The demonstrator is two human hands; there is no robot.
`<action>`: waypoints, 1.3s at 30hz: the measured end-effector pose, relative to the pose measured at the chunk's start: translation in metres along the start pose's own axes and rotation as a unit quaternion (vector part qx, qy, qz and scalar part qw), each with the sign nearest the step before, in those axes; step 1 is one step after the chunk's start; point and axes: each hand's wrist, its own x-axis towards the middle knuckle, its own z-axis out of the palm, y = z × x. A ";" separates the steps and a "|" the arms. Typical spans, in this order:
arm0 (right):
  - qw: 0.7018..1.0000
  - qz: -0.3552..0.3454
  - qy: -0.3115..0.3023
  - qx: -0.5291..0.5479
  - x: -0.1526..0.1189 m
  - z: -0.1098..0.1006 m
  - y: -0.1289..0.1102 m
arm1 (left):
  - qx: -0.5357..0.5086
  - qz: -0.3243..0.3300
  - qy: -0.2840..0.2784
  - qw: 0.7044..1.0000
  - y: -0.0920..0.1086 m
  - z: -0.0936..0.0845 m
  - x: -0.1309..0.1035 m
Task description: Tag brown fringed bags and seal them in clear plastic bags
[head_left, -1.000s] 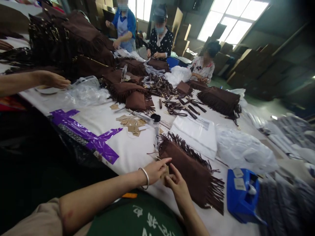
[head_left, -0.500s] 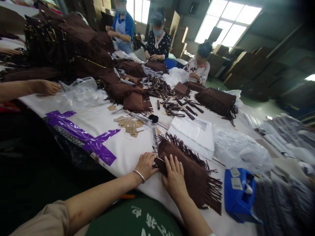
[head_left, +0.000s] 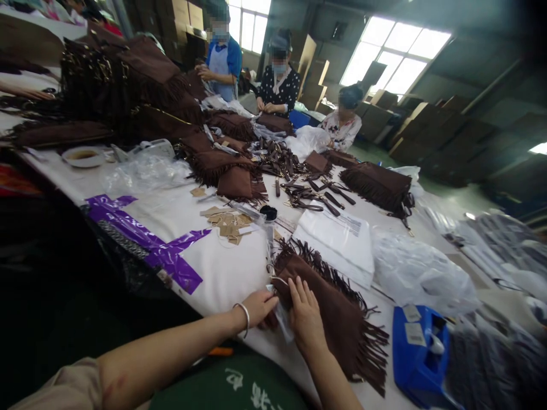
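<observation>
Bright windows [head_left: 399, 48] are shining behind three people [head_left: 277, 91] who are facing us across the white surface [head_left: 239, 267]. Close to us, we are seeing a brown bag [head_left: 329, 307] with fringe, lying flat near our edge. We are bending the fingers of our left hand [head_left: 258, 308] and pinching some clear plastic [head_left: 282, 322] by the bag's near corner. We are holding our right hand [head_left: 306, 319] open and flat, and its fingers are touching the top of the bag. Just past the bag, white packs [head_left: 335, 242] are lying in a stack. To the right, a blue box [head_left: 419, 353] is sitting near the fringe. On the left side, we are seeing paper tags [head_left: 231, 222] in a loose pile and purple tape [head_left: 171, 256] on the edge. Farther back, dark straps [head_left: 316, 196] and more brown bags [head_left: 145, 62] are lying in heaps.
</observation>
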 end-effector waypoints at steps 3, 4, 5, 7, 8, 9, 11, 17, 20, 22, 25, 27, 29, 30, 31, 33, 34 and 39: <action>1.000 -0.008 -0.012 0.022 -0.007 0.000 -0.005 | 0.046 -0.042 -0.063 0.996 -0.004 -0.007 -0.008; 0.999 -0.005 -0.013 0.031 -0.008 0.000 -0.007 | 0.076 -0.041 -0.062 0.994 -0.003 -0.014 -0.009; 0.999 -0.003 -0.012 0.037 -0.009 0.000 -0.008 | 0.109 -0.032 -0.046 0.992 -0.001 -0.023 -0.009; 0.999 -0.010 0.002 0.045 -0.007 0.002 -0.010 | 0.176 0.007 0.022 0.984 0.005 -0.044 -0.005; 0.999 -0.018 0.015 0.048 -0.006 0.004 -0.010 | 0.204 0.032 0.063 0.976 0.007 -0.054 -0.001; 0.998 -0.025 0.031 0.054 -0.004 0.008 -0.010 | 0.225 0.054 0.100 0.968 0.010 -0.064 0.004; 0.994 -0.026 0.074 0.077 0.000 0.015 -0.008 | 0.256 0.088 0.147 0.951 0.011 -0.076 0.015; 0.976 -0.024 0.151 0.154 0.011 0.028 0.005 | 0.265 0.136 0.190 0.935 0.004 -0.059 0.045; 0.971 -0.044 0.163 0.172 0.012 0.031 0.010 | 0.227 0.137 0.210 0.941 0.002 -0.052 0.050; 0.970 -0.049 0.167 0.172 0.012 0.033 0.012 | 0.190 0.127 0.215 0.949 0.002 -0.058 0.050; 0.969 -0.049 0.170 0.172 0.010 0.035 0.012 | 0.133 0.102 0.186 0.968 0.000 -0.075 0.048; 0.969 -0.047 0.171 0.174 0.010 0.036 0.012 | 0.109 0.091 0.149 0.979 0.000 -0.085 0.051; 0.968 -0.044 0.172 0.175 0.010 0.035 0.011 | 0.100 0.091 0.121 0.983 0.006 -0.087 0.058; 0.969 -0.044 0.171 0.175 0.010 0.035 0.011 | 0.100 0.098 0.110 0.984 0.011 -0.086 0.065; 0.969 -0.043 0.170 0.175 0.011 0.034 0.012 | 0.104 0.108 0.100 0.984 0.017 -0.084 0.072; 0.969 -0.042 0.168 0.174 0.011 0.032 0.012 | 0.123 0.141 0.082 0.979 0.031 -0.081 0.087; 0.970 -0.041 0.167 0.173 0.011 0.032 0.012 | 0.139 0.161 0.076 0.974 0.038 -0.081 0.093; 0.973 -0.036 0.157 0.163 0.010 0.029 0.014 | 0.264 0.254 0.051 0.929 0.050 -0.103 0.095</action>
